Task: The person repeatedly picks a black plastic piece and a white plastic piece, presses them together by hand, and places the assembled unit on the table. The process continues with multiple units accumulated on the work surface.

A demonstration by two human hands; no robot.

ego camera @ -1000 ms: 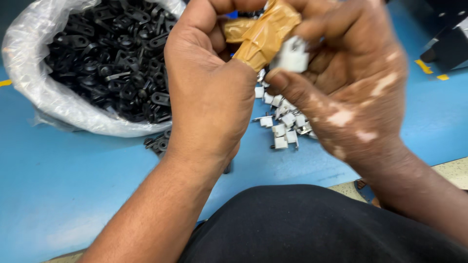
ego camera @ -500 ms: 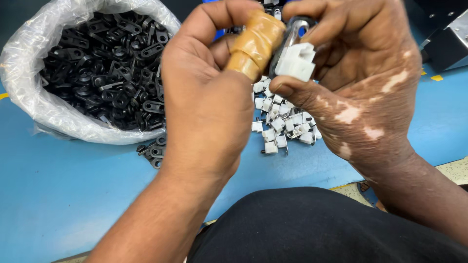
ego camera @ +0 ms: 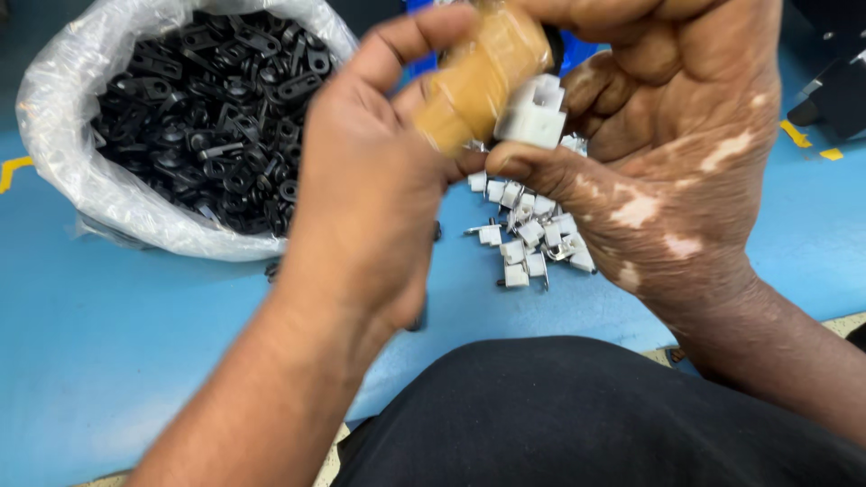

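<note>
My left hand (ego camera: pixel 370 198) is raised over the blue table (ego camera: pixel 117 334), and its thumb and fingers grip a tool handle wrapped in tan tape (ego camera: pixel 478 77). My right hand (ego camera: pixel 667 153) faces it palm-in and pinches a small white plastic connector (ego camera: pixel 534 113) against the handle's end. A dark part of the tool shows behind the connector, mostly hidden by my fingers. Under my hands lies a loose pile of white connectors with metal pins (ego camera: pixel 532 239).
A clear plastic bag (ego camera: pixel 99 194) full of black plastic clips (ego camera: pixel 207 108) stands at the upper left. A few black clips (ego camera: pixel 271 269) lie beside it on the table. A dark object (ego camera: pixel 834 95) sits at the right edge. My dark-clothed lap (ego camera: pixel 595 415) fills the bottom.
Both hands have stayed together while the tan handle turned more upright against the white connector. The view has shifted slightly, so the bag sits a little higher and nearer.
</note>
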